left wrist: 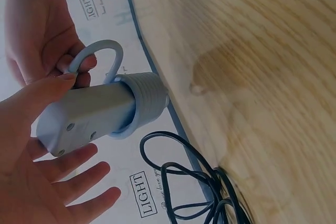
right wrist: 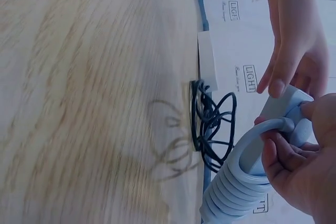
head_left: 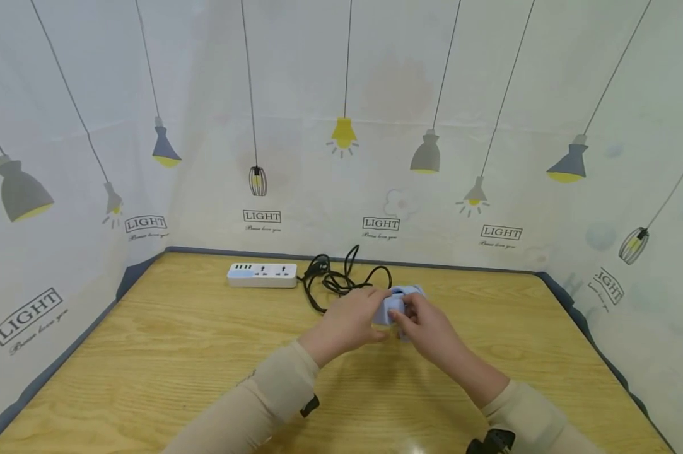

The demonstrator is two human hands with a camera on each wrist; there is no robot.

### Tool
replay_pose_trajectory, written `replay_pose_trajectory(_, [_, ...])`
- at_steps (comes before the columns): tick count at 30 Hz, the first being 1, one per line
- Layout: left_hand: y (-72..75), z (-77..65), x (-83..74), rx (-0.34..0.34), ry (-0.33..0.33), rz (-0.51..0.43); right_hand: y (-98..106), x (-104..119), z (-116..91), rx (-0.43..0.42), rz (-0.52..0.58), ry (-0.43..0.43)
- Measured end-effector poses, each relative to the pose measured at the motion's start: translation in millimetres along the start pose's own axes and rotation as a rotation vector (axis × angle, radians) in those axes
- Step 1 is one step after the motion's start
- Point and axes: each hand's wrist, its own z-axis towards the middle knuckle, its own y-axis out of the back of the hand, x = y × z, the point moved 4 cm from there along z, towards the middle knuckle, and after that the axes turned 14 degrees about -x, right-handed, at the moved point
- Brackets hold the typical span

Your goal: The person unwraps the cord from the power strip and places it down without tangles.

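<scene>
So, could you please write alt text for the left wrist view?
A person's left hand holds a pale blue block with a cord coiled around its far end, while the right hand grips a loop of that cord. A tangled black cable lies on the wooden table.

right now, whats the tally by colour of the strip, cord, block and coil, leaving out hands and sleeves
White: 1, the strip
Black: 1, the cord
Blue: 2, the block and the coil
Total: 4

Power strip (head_left: pixel 262 275) on table (head_left: pixel 148 353), left of cable (head_left: pixel 334 282); right of cable, block (left wrist: pixel 89 114) partly in coil (left wrist: pixel 146 95).
</scene>
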Motion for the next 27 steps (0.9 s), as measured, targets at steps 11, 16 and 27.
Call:
replay_pose_trajectory(11, [20.9, -4.1, -3.1, -0.243, -0.027, 0.078, 1.0, 29.5, -5.6, -0.021, 0.092, 0.034])
replay_pose_trajectory(16, [28.5, -5.8, -4.6, -0.357, -0.018, 0.085, 3.9, 43.6, -8.7, -0.047, 0.068, 0.032])
replay_pose_trajectory(27, [47.6, -15.6, -3.2, -0.520, -0.118, 0.014, -0.9, 65.2, -14.4, -0.039, 0.122, 0.027])
